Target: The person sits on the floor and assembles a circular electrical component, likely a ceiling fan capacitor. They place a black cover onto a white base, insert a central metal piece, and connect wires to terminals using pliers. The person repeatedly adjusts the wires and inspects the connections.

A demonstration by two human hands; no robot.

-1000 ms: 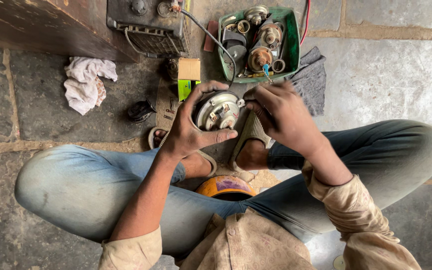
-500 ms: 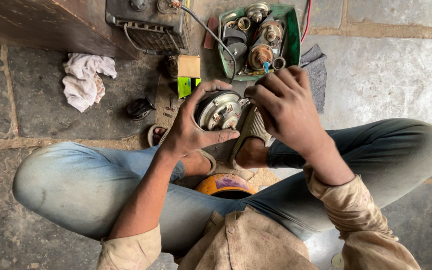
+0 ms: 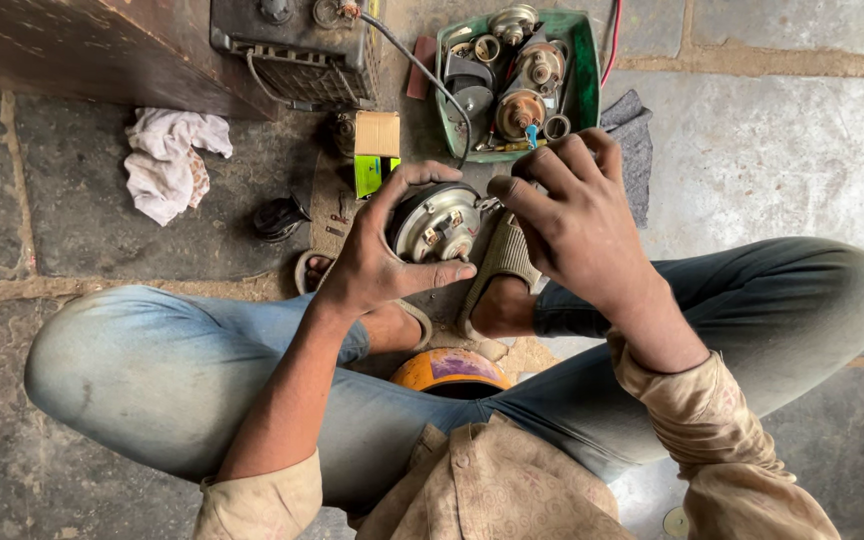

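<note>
Part in hand: a round grey metal motor end plate with brass fittings on its face (image 3: 439, 222) is being held up above the person's sandalled feet, over the stone floor (image 3: 772, 170).
Left hand (image 3: 377, 262): is gripping the plate by its rim, thumb below, fingers curled over the top edge.
Right hand (image 3: 577, 215): is hovering at the plate's right edge with fingers bent; whether it is pinching a small piece there, I cannot tell.
Progress, judged: the plate is sitting apart from any housing and its inner face is showing, so stripping looks done; fitting work appears underway, with refitting left.
Nearby: a green plastic tray of worn motor parts (image 3: 584, 70) is lying just beyond the hands; a crumpled white rag (image 3: 167, 165) is lying well to the left.
</note>
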